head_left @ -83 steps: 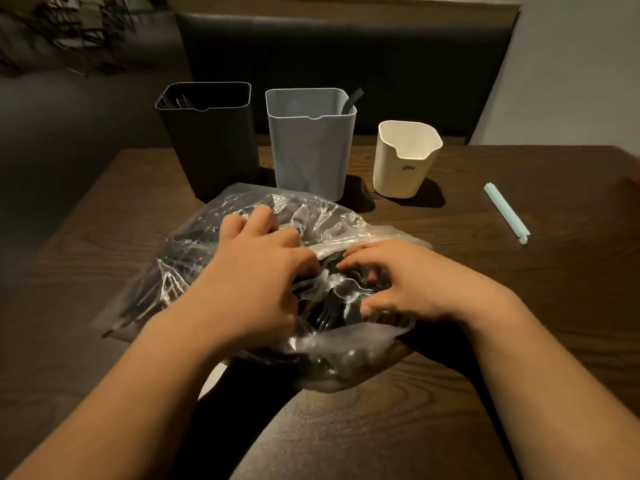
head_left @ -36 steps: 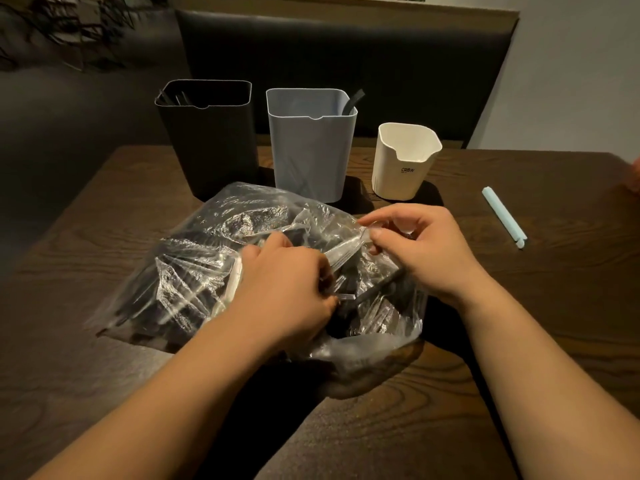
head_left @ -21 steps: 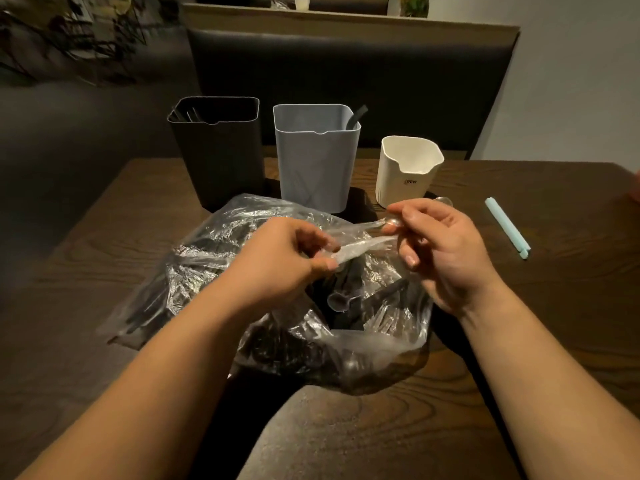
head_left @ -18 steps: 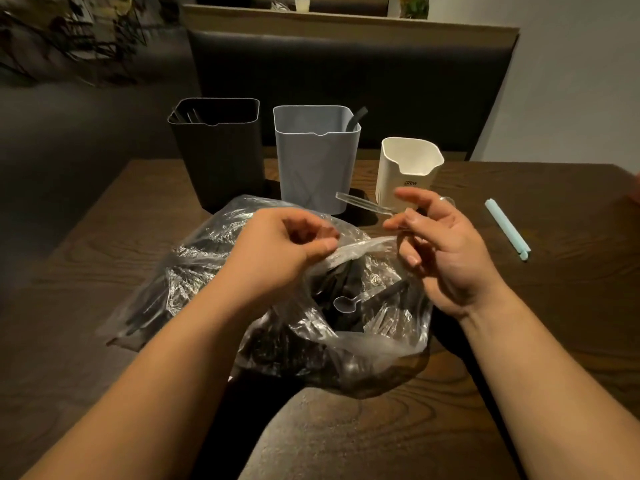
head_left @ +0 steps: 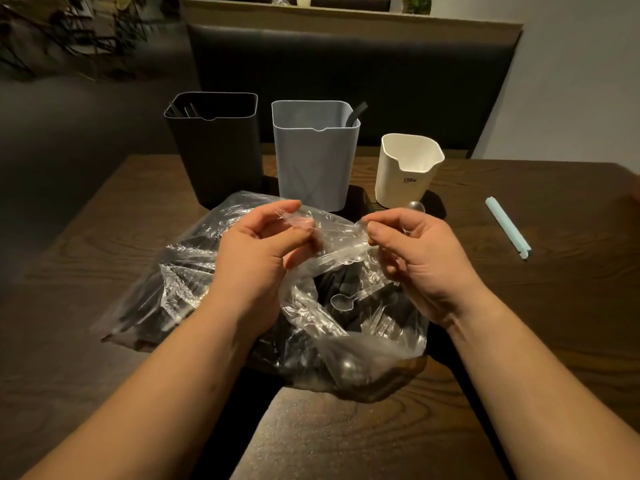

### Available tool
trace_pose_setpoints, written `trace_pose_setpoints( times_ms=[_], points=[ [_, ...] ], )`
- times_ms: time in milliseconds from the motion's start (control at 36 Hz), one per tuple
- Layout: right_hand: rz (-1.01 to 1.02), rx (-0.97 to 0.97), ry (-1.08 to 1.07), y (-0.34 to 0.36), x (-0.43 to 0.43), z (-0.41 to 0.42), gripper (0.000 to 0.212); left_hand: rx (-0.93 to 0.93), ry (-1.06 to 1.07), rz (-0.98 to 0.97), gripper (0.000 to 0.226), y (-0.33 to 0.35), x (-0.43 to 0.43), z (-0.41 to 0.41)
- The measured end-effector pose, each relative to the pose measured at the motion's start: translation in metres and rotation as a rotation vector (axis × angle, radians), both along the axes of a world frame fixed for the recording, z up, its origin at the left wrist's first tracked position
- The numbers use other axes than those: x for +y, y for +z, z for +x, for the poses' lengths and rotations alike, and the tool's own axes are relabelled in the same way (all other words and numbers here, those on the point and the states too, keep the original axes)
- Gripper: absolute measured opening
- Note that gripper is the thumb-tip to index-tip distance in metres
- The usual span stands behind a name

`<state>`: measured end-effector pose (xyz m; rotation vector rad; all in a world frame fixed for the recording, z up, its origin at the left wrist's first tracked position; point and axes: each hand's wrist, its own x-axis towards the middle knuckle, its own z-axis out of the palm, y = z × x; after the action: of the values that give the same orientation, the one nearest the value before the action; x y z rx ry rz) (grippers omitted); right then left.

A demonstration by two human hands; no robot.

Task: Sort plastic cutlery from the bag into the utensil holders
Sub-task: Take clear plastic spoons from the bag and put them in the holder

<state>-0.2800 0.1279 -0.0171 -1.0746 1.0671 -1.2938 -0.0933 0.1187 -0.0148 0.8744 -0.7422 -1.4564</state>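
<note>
A clear plastic bag (head_left: 180, 292) full of black and clear cutlery lies on the table in front of me, its mouth facing me. My left hand (head_left: 259, 258) pinches the upper edge of the bag's mouth. My right hand (head_left: 426, 261) holds a clear spoon (head_left: 415, 206), whose bowl sticks out behind the fingers, while its thumb and forefinger touch the bag's edge. Another clear spoon (head_left: 342, 301) lies inside the open mouth. Behind the bag stand a black holder (head_left: 214, 150), a grey holder (head_left: 315, 157) and a shorter white holder (head_left: 403, 174).
A black utensil handle (head_left: 356, 113) pokes out of the grey holder. A pale blue bag clip (head_left: 507, 227) lies on the dark wooden table (head_left: 536, 306) to the right. A dark padded bench back (head_left: 346, 71) runs behind the table.
My right hand drew a clear spoon out of the bag and lifted it. Both hands rose from inside the bag and now meet at the upper edge of its mouth.
</note>
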Motion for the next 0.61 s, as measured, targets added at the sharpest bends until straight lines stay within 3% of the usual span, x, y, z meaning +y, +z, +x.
trace_pose_setpoints(
  times_ms=[139, 306, 444, 528, 611],
  points=[
    [0.077, -0.064, -0.037, -0.001, 0.001, 0.003, 0.02, 0.027, 0.022, -0.025, 0.028, 0.0, 0.003, -0.002],
    [0.068, -0.177, -0.022, 0.001, 0.002, 0.0, 0.029, 0.051, 0.046, -0.01, 0.025, -0.003, 0.003, -0.002],
    [0.035, 0.056, -0.054, -0.001, 0.005, 0.009, 0.017, 0.084, 0.075, -0.014, 0.027, -0.005, 0.003, -0.002],
    [0.056, 0.111, -0.099, -0.005, 0.006, 0.016, 0.003, 0.086, 0.069, -0.011, 0.019, -0.007, 0.002, -0.002],
    [0.097, 0.136, -0.108, -0.007, 0.005, 0.018, 0.003, 0.094, 0.056, 0.026, 0.01, -0.008, 0.002, -0.002]
  ],
)
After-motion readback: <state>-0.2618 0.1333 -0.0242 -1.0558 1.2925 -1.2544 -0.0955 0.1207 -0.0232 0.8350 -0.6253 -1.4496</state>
